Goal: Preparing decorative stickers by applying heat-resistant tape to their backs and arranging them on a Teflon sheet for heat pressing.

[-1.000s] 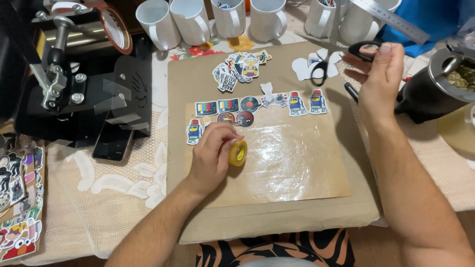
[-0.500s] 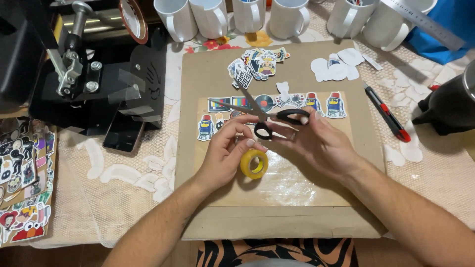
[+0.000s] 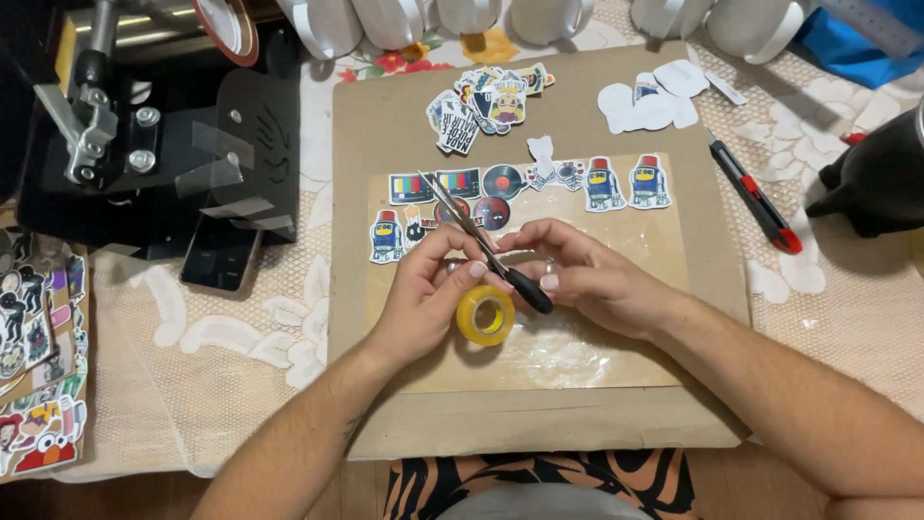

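My left hand (image 3: 428, 294) grips a yellow roll of clear tape (image 3: 485, 316) over a clear plastic sheet (image 3: 616, 327) on a brown cardboard board (image 3: 385, 125). My right hand (image 3: 582, 274) holds black-handled scissors (image 3: 476, 236), blades pointing up and left, close beside the left hand's fingers. A row of cut-out stickers (image 3: 597, 183) lies along the sheet's far edge. A loose pile of stickers (image 3: 481, 101) sits further back on the board.
A black heat press (image 3: 144, 135) stands at the left with a phone (image 3: 221, 255) in front of it. White mugs (image 3: 385, 19) line the back. A red and black utility knife (image 3: 756, 197) lies at the right, near a black kettle-like object (image 3: 876, 183). Sticker sheets (image 3: 34, 385) lie far left.
My right hand brought the scissors from the back right to the middle beside the tape roll. My left hand lifted the roll on edge. The view shifted closer.
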